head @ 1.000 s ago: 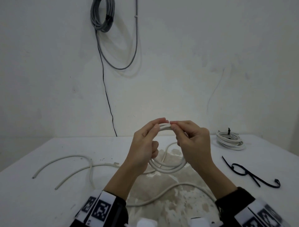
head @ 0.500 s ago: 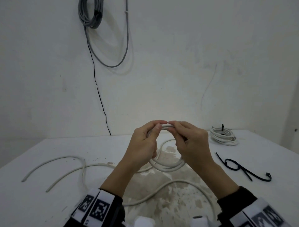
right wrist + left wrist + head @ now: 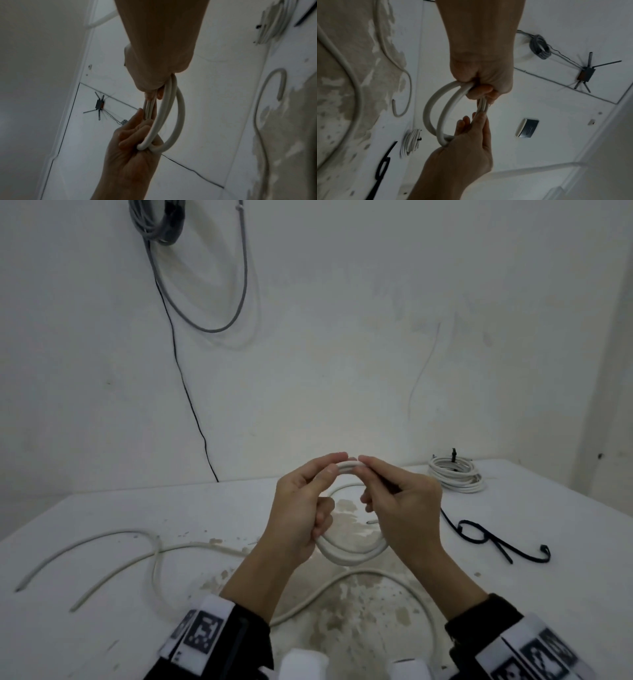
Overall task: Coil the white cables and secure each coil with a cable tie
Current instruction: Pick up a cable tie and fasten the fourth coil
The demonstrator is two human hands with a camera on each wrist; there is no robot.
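A white cable coil of a few loops hangs above the table between both hands. My left hand pinches the top of the loops with thumb and forefinger, its lower fingers curled round the left side. My right hand pinches the same top strands just to the right. In the left wrist view the coil arcs from the left hand down to the right hand. The right wrist view shows the coil the same way. The cable's tail trails on the table.
A finished white coil bound with a black tie lies at the back right. Black cable ties lie right of my hands. Another loose white cable sprawls on the left of the stained white table. Grey cable hangs on the wall.
Both hands keep pinching the top of the coil as before. The head view has drifted, so the whole scene sits further left in the picture.
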